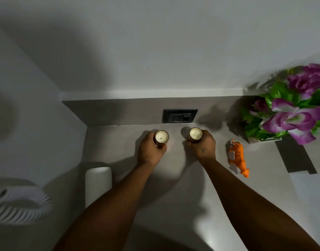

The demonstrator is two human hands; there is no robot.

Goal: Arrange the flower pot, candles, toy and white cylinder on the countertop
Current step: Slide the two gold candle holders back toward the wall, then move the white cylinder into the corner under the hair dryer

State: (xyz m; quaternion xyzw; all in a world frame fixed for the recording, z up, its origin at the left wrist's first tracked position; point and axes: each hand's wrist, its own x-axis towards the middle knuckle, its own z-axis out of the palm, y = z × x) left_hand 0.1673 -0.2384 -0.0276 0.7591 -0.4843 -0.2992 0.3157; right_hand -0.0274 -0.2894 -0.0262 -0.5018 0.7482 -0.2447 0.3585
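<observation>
Two candles in dark jars stand near the back of the grey countertop [173, 178]. My left hand [150, 151] grips the left candle [162, 137]. My right hand [203, 145] grips the right candle [195, 134]. An orange toy tiger [238, 156] lies on the counter to the right of my right hand. The flower pot [269, 139] with purple flowers [297, 115] and green leaves stands at the back right. A white cylinder [98, 183] stands upright at the counter's left edge, below my left forearm.
A dark wall socket [180, 115] sits on the backsplash just behind the candles. A white ribbed object [19, 205] lies off the counter at the lower left. A side wall closes the left. A dark strip [295, 156] crosses the counter at the right.
</observation>
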